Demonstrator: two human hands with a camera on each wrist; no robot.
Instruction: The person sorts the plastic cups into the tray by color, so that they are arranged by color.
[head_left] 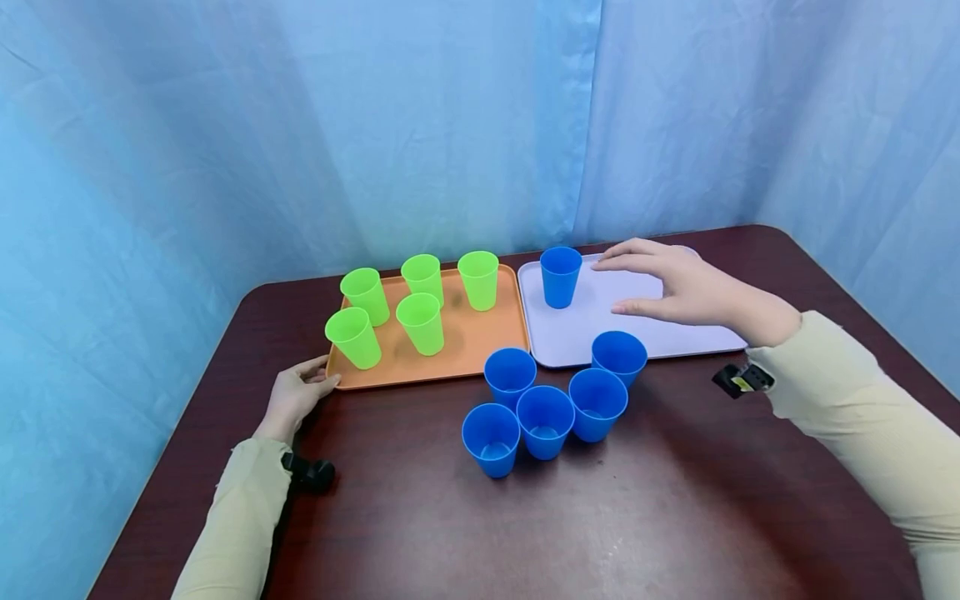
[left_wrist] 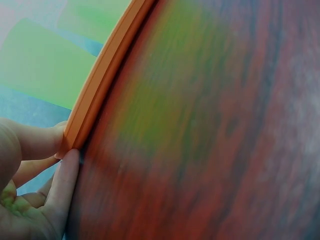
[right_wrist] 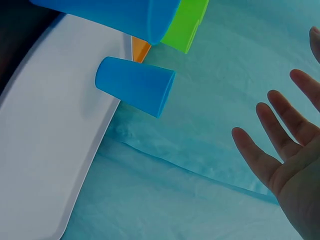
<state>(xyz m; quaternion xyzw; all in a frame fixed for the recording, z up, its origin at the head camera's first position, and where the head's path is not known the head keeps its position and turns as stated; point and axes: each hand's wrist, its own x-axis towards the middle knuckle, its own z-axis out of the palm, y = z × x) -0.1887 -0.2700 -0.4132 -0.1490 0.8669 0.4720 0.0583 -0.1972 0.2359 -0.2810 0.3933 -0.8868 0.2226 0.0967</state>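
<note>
Head view: the right hand [head_left: 678, 287] hovers above the white tray [head_left: 697, 337], fingers spread and straight, holding nothing. One blue cup [head_left: 560, 276] stands upright on the tray's far left corner, just beside the fingertips but apart from them. Five more loose blue cups [head_left: 545, 421] stand clustered on the table [head_left: 675, 500], the nearest of them touching or just off the tray's near edge. Judgement: the work in hand appears to be the moving of blue cups onto the white tray, one placed and five outstanding; the next move calls for the right hand to come back toward the cluster and take a cup by its wall. The left hand [head_left: 294, 396] rests at the near left corner of the orange tray [head_left: 480, 346], which carries five green cups [head_left: 422, 322].

Left wrist view: the fingers [left_wrist: 65, 180] of the left hand lie straight against the orange tray's rim [left_wrist: 102, 75], thumb touching it, steadying rather than gripping. The rest is blurred.

Right wrist view: the right palm [right_wrist: 295, 175] is open, fingers extended, empty. The blue cup [right_wrist: 135, 85] stands on the white tray [right_wrist: 45, 165] near its edge, well apart from the hand.
</note>
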